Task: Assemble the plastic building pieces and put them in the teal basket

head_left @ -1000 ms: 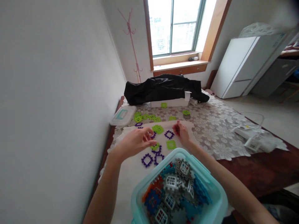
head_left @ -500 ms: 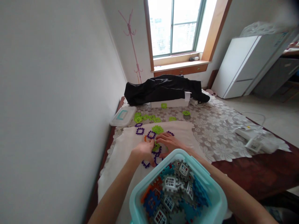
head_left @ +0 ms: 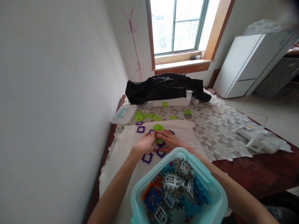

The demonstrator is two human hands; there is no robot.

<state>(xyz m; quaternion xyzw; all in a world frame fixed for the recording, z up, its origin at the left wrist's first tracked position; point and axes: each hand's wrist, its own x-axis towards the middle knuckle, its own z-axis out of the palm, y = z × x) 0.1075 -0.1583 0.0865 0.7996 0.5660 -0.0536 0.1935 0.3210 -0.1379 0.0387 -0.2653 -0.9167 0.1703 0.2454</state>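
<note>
My left hand (head_left: 145,144) is closed, its fingertips on a purple square frame piece (head_left: 150,132) with notched edges, largely hidden under the fingers. Touching those fingertips, my right hand (head_left: 170,140) lies with its fingers stretched out and its thumb apart. Between the two hands a green toothed piece (head_left: 159,141) shows in part. Purple frame pieces lie close by, one (head_left: 147,158) below my left hand and another (head_left: 160,152) by my right thumb. Just beyond the fingertips is a green gear-shaped piece (head_left: 158,127). A bit of orange peeks out beside the left fingers.
A turquoise tub (head_left: 216,193) of mixed building pieces stands near me, between my forearms. A white cloth (head_left: 126,155) lies under the hands. Farther off are several green pieces (head_left: 139,117), a pale lid (head_left: 125,114) and a black cover (head_left: 163,85) over a white box. A wall is at left.
My hands have drawn closer together, and the fingers now cover more of the purple frame piece. The purple pieces below the hands show more fully. The view has shifted slightly.
</note>
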